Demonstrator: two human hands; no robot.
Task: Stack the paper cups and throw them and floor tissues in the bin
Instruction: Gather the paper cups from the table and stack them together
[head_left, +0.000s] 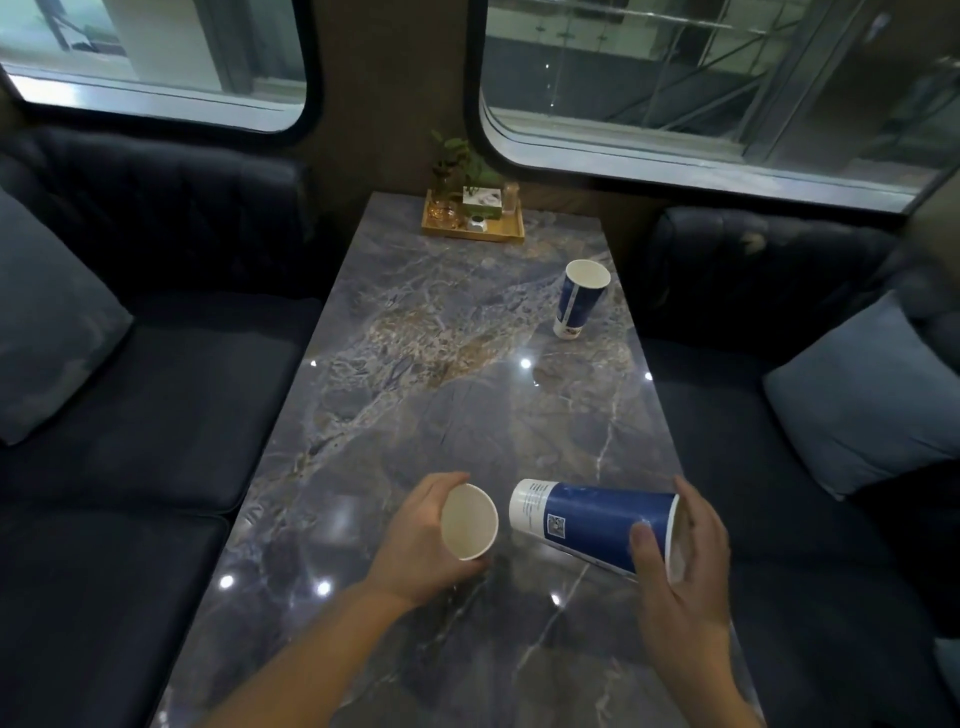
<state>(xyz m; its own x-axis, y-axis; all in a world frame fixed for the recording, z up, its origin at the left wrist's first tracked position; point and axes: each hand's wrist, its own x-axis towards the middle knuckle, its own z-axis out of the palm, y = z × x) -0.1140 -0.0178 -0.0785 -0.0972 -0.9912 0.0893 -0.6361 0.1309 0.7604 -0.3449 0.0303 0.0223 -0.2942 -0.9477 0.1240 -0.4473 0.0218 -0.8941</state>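
Note:
My left hand (415, 540) grips a paper cup (469, 521) turned on its side, its white open mouth facing right. My right hand (680, 556) holds a blue and white paper cup (587, 522) by its rim end, lying sideways, its white base pointing left toward the mouth of the other cup. A small gap separates the two cups. A third blue and white paper cup (579, 299) stands upright near the right edge of the marble table (415, 395), farther away. No bin or floor tissues are in view.
A wooden tray (471, 228) with a plant, a small box and glassware sits at the table's far end by the wall. Dark sofas (130, 395) with grey cushions (862, 395) flank the table on both sides. Windows run behind.

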